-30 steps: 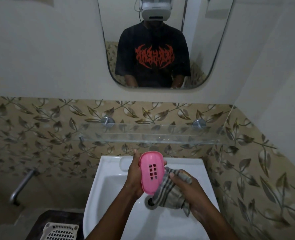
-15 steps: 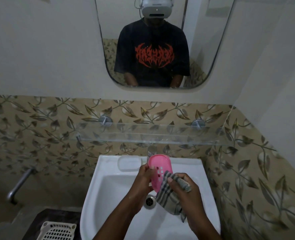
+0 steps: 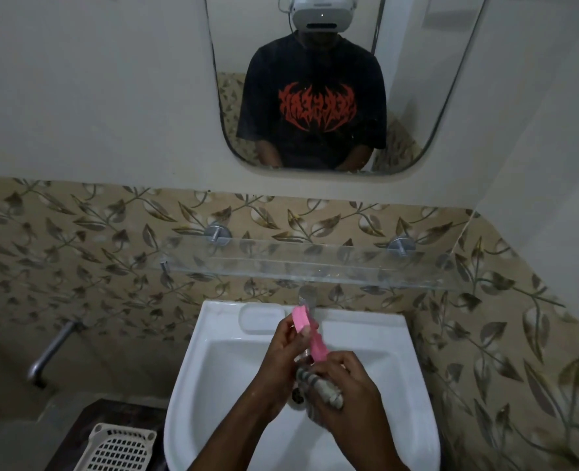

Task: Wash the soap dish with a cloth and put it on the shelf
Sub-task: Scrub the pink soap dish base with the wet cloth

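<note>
Pink soap dish (image 3: 310,334) held edge-on above the white sink (image 3: 396,348), tilted, upper end toward the wall and just in front of the tap (image 3: 307,295), lower end down between the two hands. Gripped by the left hand (image 3: 283,365) along its left side, fingers curled around the edge, thumb tip pressed on the pink rim near the middle. Lower end of the dish touching the right hand (image 3: 345,392). Right hand closed around a bunched striped cloth (image 3: 318,385), grey and cream, pressed against the bottom part of the dish; only a small wad of the cloth visible between the fingers. Both hands over the bowl of the sink, right above the drain (image 3: 295,396), mostly hidden by the cloth. Skin of the hands looking wet and shiny.

Behind the dish, a shallow moulded recess (image 3: 262,319) in the back ledge of the sink. Above the sink, a clear glass shelf (image 3: 315,270) fixed to the wall on two round metal mounts, nothing seen on it. Wall behind tiled with a brown leaf pattern (image 3: 94,253), plain pale wall higher up. Mirror (image 3: 227,96) above the shelf, showing a person in a black T-shirt with red print and a white headset. To the left of the sink, a metal pipe (image 3: 52,351) coming out of the wall, and lower down a white plastic basket (image 3: 118,448) with a grid of holes, on a dark surface
</note>
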